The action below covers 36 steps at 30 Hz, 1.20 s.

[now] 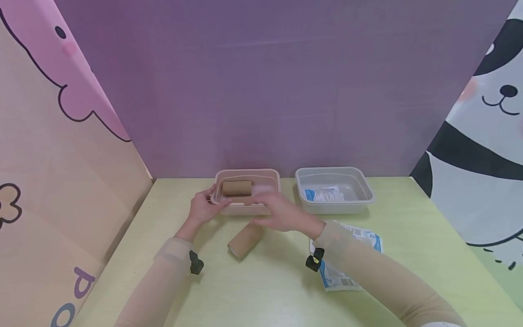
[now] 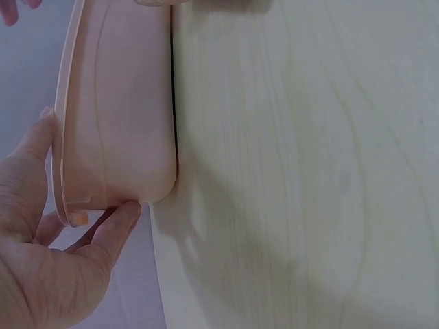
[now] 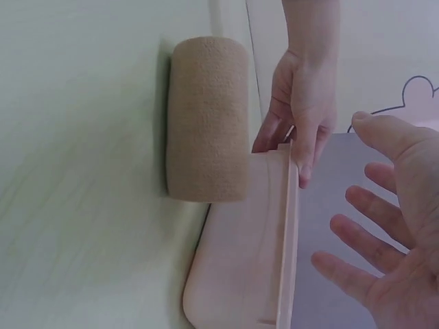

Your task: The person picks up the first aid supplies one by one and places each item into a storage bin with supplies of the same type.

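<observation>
Left hand [image 1: 203, 209] is gripping the pink oblong plastic tub [image 1: 237, 210]; splayed right hand [image 1: 278, 212] is risking knocking the tan cloth cylinder [image 1: 245, 240] out front.

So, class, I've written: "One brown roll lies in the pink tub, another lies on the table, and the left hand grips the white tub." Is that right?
Not quite: the left hand grips the pink tub, as the head view shows. The rest holds: one brown roll lies in that tub, another roll on the table.
</observation>
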Available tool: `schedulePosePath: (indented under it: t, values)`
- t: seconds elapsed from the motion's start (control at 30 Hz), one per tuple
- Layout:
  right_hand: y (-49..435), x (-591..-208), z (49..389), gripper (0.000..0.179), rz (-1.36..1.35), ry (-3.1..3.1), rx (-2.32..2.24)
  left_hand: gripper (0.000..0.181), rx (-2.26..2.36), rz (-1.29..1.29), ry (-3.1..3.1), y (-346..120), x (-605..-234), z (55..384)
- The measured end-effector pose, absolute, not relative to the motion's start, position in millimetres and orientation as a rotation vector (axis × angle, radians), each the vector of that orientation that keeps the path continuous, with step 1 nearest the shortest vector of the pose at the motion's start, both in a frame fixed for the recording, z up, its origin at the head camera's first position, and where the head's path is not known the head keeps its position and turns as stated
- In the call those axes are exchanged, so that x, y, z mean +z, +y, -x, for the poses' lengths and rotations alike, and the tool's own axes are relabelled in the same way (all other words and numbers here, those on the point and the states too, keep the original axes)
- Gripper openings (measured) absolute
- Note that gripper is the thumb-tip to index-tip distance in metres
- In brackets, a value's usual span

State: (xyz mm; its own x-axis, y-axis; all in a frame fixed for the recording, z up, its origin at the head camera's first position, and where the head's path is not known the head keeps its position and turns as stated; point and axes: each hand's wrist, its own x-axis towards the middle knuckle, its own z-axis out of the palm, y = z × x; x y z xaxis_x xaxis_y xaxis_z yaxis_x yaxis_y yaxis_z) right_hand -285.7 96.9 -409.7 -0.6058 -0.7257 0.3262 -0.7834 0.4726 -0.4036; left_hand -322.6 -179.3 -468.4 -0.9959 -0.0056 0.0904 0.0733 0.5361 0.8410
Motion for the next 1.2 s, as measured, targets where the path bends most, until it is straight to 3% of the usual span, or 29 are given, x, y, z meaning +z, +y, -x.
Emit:
schedulePosePath:
  t: [1.2]
  values:
    - [84.6,-444.2,271.2,0.068,-1.552,-2.633,0.691,0.091,-1.546,0.079,-2.639,-180.8,-471.9,324.7]
